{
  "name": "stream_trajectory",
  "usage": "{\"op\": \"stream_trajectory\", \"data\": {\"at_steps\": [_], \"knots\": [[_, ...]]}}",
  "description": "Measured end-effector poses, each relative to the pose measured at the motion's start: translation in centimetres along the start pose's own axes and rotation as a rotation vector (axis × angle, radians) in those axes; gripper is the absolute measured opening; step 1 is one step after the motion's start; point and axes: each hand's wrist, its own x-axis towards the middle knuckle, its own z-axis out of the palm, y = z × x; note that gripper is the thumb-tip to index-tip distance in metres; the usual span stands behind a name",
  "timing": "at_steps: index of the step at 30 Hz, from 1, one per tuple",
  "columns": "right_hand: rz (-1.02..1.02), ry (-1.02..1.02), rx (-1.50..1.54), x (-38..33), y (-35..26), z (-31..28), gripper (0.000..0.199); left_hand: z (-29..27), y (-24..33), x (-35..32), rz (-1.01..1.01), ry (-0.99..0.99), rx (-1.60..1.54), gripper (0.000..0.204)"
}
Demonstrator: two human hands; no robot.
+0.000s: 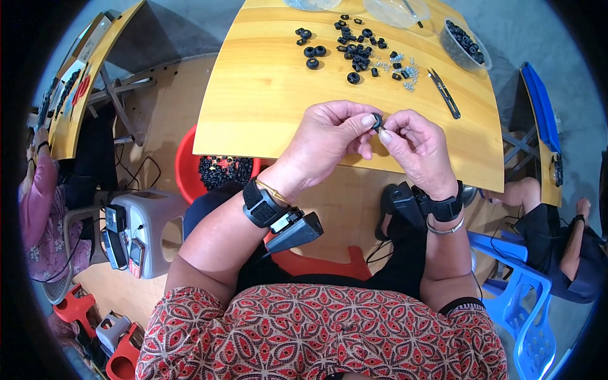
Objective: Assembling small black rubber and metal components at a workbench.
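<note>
Pinched between thumb and fingers of both hands, a small black ring (377, 121) sits above the near edge of the wooden table (253, 95). Left hand (329, 142) closes on it from 9 o'clock; right hand (415, 149) closes on it from 3 o'clock. Loose black rings (354, 54) (with small clear parts among them) lie at 12 o'clock, snips (444, 94) at 1 o'clock, a red basin (187, 168) at 8 o'clock.

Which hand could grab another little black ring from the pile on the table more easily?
Probably the right hand. Both hands pinch one small black ring together, but the right sits closer to the pile of black rings, almost straight below it. The left hand lies farther over to the left.
</note>
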Motion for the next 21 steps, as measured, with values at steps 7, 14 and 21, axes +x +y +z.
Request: {"op": "stream_trajectory", "data": {"at_steps": [7,14,21], "knots": [[-0.039,0.071,0.048,0.1,-0.2,0.7,0.008,-0.3,0.0,-0.1,-0.001,0.003,0.044,0.019],[0.061,-0.007,0.211,0.1,0.1,0.3,0.008,-0.2,-0.1,-0.1,0.03,-0.007,0.043,0.019],[-0.069,0.11,0.048,0.2,0.3,1.1,0.007,-0.1,-0.1,-0.2,0.059,0.016,0.055,0.018]]}}
